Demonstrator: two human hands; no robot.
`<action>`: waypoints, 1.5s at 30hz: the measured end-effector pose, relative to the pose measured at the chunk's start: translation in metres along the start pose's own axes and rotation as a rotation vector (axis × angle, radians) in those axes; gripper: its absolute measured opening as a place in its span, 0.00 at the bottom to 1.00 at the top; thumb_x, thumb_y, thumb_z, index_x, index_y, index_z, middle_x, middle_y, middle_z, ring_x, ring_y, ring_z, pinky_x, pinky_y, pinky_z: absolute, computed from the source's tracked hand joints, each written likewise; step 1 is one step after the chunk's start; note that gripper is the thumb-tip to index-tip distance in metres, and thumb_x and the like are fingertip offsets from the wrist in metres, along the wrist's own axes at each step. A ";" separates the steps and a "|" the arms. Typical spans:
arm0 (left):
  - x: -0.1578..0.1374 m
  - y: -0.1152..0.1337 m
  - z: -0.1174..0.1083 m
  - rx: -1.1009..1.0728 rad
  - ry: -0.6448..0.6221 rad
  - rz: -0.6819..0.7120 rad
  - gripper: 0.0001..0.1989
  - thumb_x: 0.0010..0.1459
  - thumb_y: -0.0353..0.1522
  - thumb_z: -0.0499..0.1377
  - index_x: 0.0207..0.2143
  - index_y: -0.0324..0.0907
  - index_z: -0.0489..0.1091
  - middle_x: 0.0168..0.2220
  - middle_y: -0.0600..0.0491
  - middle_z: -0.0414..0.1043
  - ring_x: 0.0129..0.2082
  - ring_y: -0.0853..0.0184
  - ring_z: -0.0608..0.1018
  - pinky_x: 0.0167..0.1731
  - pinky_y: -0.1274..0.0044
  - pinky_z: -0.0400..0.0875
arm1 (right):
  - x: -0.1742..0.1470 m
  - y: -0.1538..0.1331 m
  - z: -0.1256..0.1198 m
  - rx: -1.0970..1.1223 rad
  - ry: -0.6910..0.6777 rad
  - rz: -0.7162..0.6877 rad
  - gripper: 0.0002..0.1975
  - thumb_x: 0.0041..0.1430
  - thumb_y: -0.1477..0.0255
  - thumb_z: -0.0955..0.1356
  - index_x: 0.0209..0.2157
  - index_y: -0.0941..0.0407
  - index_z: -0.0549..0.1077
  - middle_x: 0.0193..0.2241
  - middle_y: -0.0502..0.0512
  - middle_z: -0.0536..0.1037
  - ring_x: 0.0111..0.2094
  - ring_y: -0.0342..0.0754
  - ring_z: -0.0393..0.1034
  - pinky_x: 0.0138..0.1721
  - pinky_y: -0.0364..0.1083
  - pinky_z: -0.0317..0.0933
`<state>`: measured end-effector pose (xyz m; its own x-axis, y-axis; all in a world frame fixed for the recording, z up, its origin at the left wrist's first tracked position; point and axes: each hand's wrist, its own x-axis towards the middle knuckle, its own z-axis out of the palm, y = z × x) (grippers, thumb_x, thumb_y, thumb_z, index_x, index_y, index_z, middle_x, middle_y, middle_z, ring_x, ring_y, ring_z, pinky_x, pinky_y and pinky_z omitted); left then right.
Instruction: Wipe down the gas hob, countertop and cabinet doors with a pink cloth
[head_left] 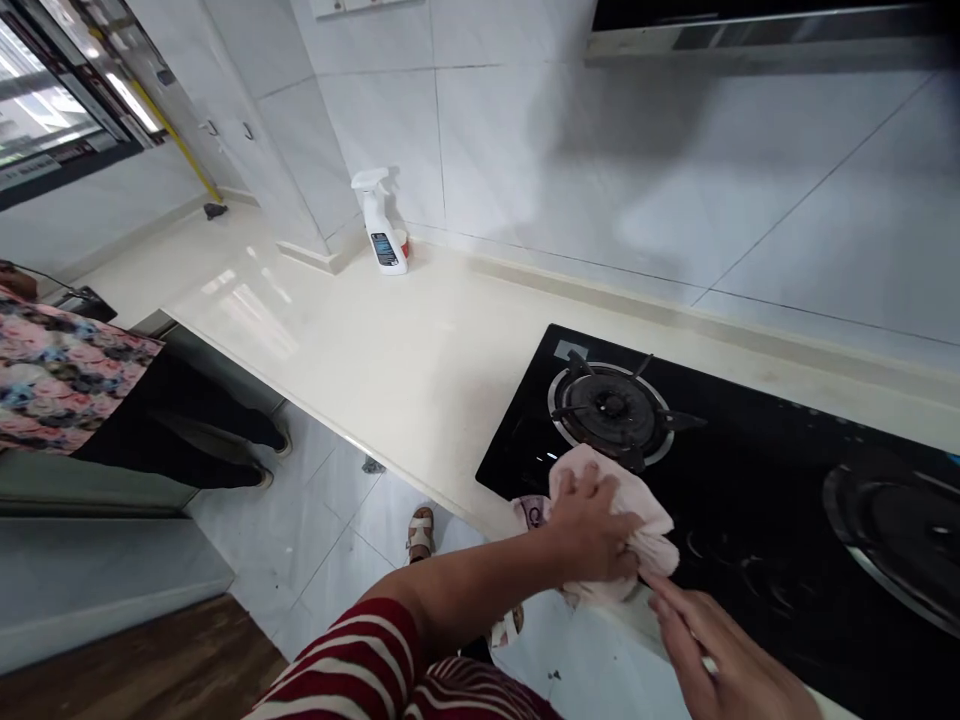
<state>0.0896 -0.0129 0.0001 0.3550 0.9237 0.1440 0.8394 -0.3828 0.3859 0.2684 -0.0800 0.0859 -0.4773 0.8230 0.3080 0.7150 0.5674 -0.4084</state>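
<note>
- Long black glass gas hob (pixel 720 480): pale specks (pixel 812 411) dot the far side, so work looks unfinished; what's done can't be told.
- Crumpled pale-pink fabric cloth (pixel 651 515): bunched over the hob's near edge, left end.
- Bare left hand (pixel 592 525): fingers slightly apart, clasping the cloth down.
- Bare right hand (pixel 731 650): half-curled beside it; can't tell what's gripped.
</note>
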 end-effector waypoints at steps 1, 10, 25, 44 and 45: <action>-0.007 -0.009 -0.006 0.000 0.004 -0.034 0.26 0.58 0.46 0.58 0.58 0.53 0.69 0.67 0.44 0.54 0.68 0.40 0.53 0.59 0.46 0.52 | 0.001 0.004 0.014 -0.015 0.023 0.026 0.18 0.70 0.61 0.59 0.53 0.49 0.74 0.42 0.51 0.78 0.39 0.44 0.75 0.33 0.41 0.66; -0.087 -0.144 -0.085 0.168 0.137 -0.624 0.20 0.59 0.40 0.59 0.54 0.54 0.72 0.65 0.50 0.61 0.67 0.48 0.58 0.59 0.53 0.60 | 0.001 0.024 0.137 -0.226 0.112 0.159 0.28 0.73 0.59 0.53 0.59 0.63 0.67 0.63 0.70 0.62 0.66 0.63 0.53 0.63 0.65 0.52; -0.097 0.005 0.011 0.032 0.129 -0.055 0.15 0.57 0.40 0.60 0.47 0.52 0.74 0.51 0.52 0.73 0.57 0.53 0.67 0.52 0.61 0.61 | -0.006 0.035 0.151 -0.058 0.160 0.182 0.22 0.71 0.72 0.53 0.62 0.59 0.63 0.64 0.63 0.62 0.69 0.54 0.48 0.66 0.64 0.47; 0.016 -0.005 -0.079 -0.194 0.153 0.010 0.19 0.60 0.31 0.56 0.53 0.50 0.70 0.48 0.53 0.72 0.47 0.65 0.73 0.52 0.71 0.68 | 0.004 0.025 0.154 -0.076 0.232 0.196 0.21 0.63 0.71 0.63 0.56 0.60 0.68 0.57 0.65 0.69 0.63 0.59 0.57 0.64 0.63 0.52; 0.035 0.012 -0.069 -0.184 0.166 0.066 0.18 0.61 0.31 0.55 0.54 0.52 0.71 0.49 0.52 0.71 0.48 0.64 0.72 0.52 0.70 0.67 | 0.003 0.027 0.155 -0.074 0.246 0.207 0.22 0.62 0.70 0.64 0.57 0.60 0.67 0.56 0.66 0.69 0.61 0.60 0.59 0.61 0.62 0.55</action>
<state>0.0836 0.0159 0.0722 0.3212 0.8928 0.3159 0.7225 -0.4466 0.5277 0.2068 -0.0582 -0.0569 -0.1871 0.8848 0.4269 0.8236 0.3781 -0.4228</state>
